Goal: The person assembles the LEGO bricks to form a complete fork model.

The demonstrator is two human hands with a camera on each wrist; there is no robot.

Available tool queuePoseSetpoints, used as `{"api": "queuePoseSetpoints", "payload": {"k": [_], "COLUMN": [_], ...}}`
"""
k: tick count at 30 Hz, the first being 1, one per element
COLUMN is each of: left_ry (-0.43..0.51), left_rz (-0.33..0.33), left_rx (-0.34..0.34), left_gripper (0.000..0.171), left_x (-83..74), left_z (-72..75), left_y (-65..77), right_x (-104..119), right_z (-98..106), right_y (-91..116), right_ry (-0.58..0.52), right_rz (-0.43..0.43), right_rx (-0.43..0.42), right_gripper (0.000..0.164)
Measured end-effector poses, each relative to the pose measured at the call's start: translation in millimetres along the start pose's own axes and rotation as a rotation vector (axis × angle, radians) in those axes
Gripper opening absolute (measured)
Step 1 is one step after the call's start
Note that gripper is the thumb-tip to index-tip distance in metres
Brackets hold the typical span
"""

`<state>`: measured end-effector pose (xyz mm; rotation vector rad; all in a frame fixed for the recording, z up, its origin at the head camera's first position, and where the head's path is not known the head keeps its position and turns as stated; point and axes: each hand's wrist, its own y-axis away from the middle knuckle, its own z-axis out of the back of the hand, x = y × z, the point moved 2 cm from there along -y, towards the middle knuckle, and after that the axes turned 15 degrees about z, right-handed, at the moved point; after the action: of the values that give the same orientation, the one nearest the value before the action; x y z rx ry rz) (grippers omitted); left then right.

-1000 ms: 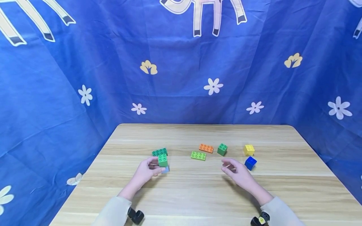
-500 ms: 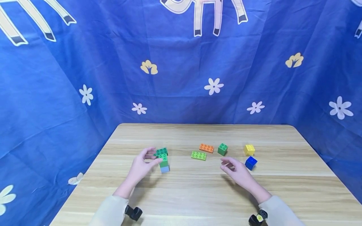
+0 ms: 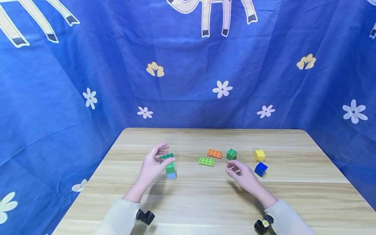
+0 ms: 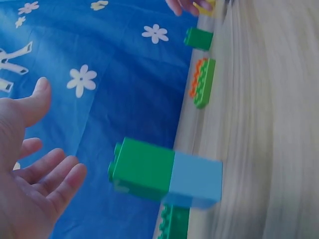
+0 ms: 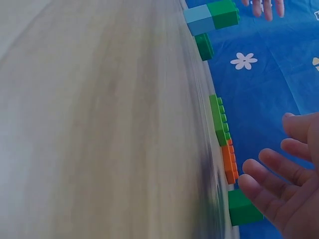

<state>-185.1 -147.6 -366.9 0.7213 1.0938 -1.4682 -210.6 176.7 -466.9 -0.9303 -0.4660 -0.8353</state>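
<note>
While the left hand [image 3: 149,168] hovers beside the stack [image 4: 171,174], green block [image 4: 142,167] atop light-blue block [image 4: 197,179], left on the table [image 3: 199,202], it grips nothing; right hand [image 3: 244,178] well apart, equally free, fingers loosely bent. Stack likely light, stiff, smooth-faced, sturdy. Best pinched across opposite light-blue sides. Joint's seating hard to judge.

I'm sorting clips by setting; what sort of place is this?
Probably an indoor recording booth: patterned blue cloth hangs behind and beside the wood-grain table, with black wrist devices also in view.
</note>
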Motion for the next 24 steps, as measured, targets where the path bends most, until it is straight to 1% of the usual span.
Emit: {"api": "queuePoseSetpoints", "payload": {"k": [5,8,10,12,18,21,24], "left_ry": [0.027,0.044,0.054,0.059,0.024,0.006,-0.017], "left_rz": [-0.044,-0.064,-0.064,-0.042,0.051,0.077,0.08], "left_rx": [0.047,0.066,0.081,0.1,0.165,0.183,0.185], "left_gripper": [0.049,0.048,0.047,0.047,0.05,0.052,0.052], "left_x": [-2.2,7.4,14.7,22.4,28.0,30.2,32.5], "left_z": [-16.2,-27.6,-35.1,-42.5,-61.4,-69.7,-77.3], "left_y": [-5.1,-11.8,-16.3,-20.5,-21.8,-21.2,-20.7], "right_x": [1,1,1,1,2,1,0], "right_z": [-4,-8,-10,-12,-16,-18,-21], "right_y": [-5,-9,-12,-15,-21,-23,-25], "right_ry": [-0.014,-0.016,-0.012,-0.009,-0.007,-0.009,-0.001], "right_rz": [0.024,0.02,0.017,0.016,0.031,0.02,0.001], "right_rx": [0.002,0.01,0.008,-0.002,-0.046,-0.06,-0.071], "right_gripper": [0.033,0.035,0.035,0.034,0.035,0.036,0.037]}}
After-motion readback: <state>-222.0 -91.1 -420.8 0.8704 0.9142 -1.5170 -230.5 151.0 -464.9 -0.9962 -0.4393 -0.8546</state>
